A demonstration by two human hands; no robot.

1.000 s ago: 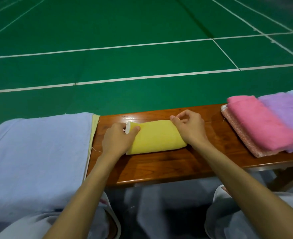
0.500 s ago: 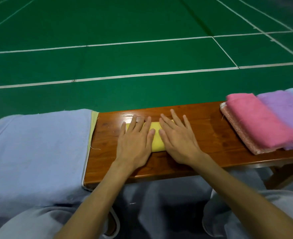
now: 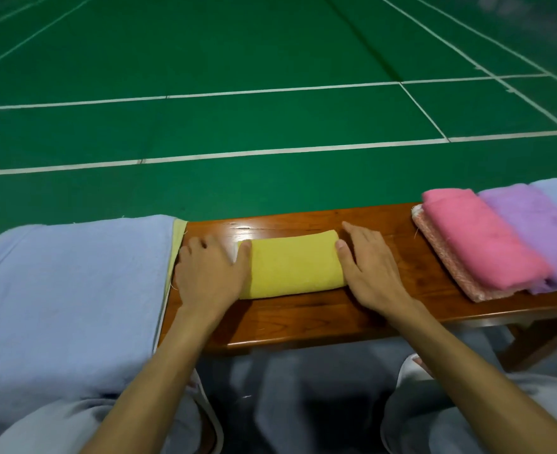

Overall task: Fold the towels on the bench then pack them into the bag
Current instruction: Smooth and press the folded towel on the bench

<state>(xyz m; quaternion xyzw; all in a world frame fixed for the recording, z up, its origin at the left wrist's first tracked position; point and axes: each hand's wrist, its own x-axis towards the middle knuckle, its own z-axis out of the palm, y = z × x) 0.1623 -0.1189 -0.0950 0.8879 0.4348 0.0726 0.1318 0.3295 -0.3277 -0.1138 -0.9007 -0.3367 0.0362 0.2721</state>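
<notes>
Big blue towel spread at 9 o'clock, over the surface's left end. Pink towel & purple towel folded, overlapping, at 3 o'clock. Folded yellow towel lies mid-surface, long axis approx 9–3 o'clock. Left hand flat at its 9 o'clock end, right hand at its 3 o'clock end. Fingers straight, gripping nothing, thumbs touching towel ends.
</notes>
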